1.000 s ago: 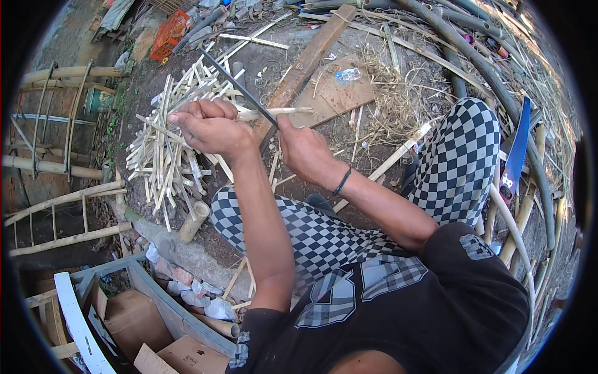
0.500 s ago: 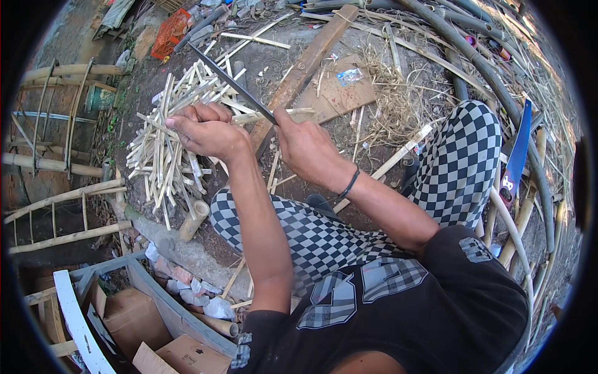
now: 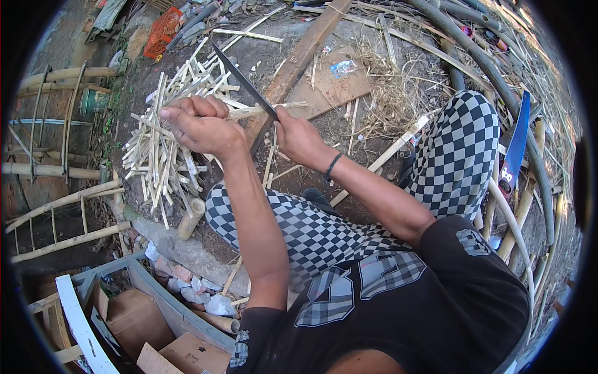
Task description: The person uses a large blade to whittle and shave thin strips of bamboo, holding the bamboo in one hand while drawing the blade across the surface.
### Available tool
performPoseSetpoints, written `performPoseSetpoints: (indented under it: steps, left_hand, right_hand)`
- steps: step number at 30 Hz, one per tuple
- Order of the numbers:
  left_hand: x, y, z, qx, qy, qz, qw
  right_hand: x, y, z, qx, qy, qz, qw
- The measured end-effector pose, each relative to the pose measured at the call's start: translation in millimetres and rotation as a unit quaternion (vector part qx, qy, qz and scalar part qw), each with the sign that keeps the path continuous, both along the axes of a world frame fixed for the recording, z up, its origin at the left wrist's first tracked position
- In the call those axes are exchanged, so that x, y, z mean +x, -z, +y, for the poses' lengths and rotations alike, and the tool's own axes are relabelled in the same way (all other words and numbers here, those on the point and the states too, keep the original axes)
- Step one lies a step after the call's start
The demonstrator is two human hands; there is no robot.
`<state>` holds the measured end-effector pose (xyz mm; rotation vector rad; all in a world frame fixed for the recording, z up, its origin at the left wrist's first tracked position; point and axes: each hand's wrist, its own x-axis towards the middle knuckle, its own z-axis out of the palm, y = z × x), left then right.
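Observation:
My left hand (image 3: 202, 128) is closed around a thin pale bamboo strip (image 3: 252, 111), whose free end sticks out to the right. A long dark knife (image 3: 244, 80) is gripped in my right hand (image 3: 304, 138), its blade slanting up and to the left. Near its handle the blade crosses the strip; whether they touch I cannot tell. Beneath and left of my left hand lies a heap of split bamboo sticks (image 3: 163, 163). A brown wooden beam (image 3: 305, 55) runs away behind the strip, beside a flat plywood board (image 3: 350, 93).
My crossed legs in checkered trousers (image 3: 458, 140) sit close below my hands. A blue-bladed saw (image 3: 517, 143) rests at the right near bamboo poles (image 3: 492, 68). Fibrous shavings (image 3: 395, 87) lie beyond the board. Cardboard boxes (image 3: 134, 324) are at the lower left, an orange crate (image 3: 163, 32) far left.
The knife has turned slightly, so its tip sits farther right and the blade stands steeper. Both hands keep their grips. The whole view has shifted a little.

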<state>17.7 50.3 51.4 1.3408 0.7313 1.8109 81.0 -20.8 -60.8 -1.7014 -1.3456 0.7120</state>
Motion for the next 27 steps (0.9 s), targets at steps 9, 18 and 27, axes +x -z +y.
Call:
performPoseSetpoints:
  steps: [9, 18, 27]
  left_hand:
    - [-19, 2, 8, -0.03, 0.013, -0.067, 0.997]
    - [-10, -6, -5, -0.016, 0.024, -0.004, 1.0]
    - [-16, -7, 0, -0.013, 0.003, -0.037, 0.999]
  right_hand:
    - [-2, 34, 11, 0.031, -0.006, 0.018, 0.999]
    - [-13, 29, 12, 0.032, 0.018, 0.023, 0.999]
    - [-18, -6, 3, 0.049, -0.031, 0.003, 0.998]
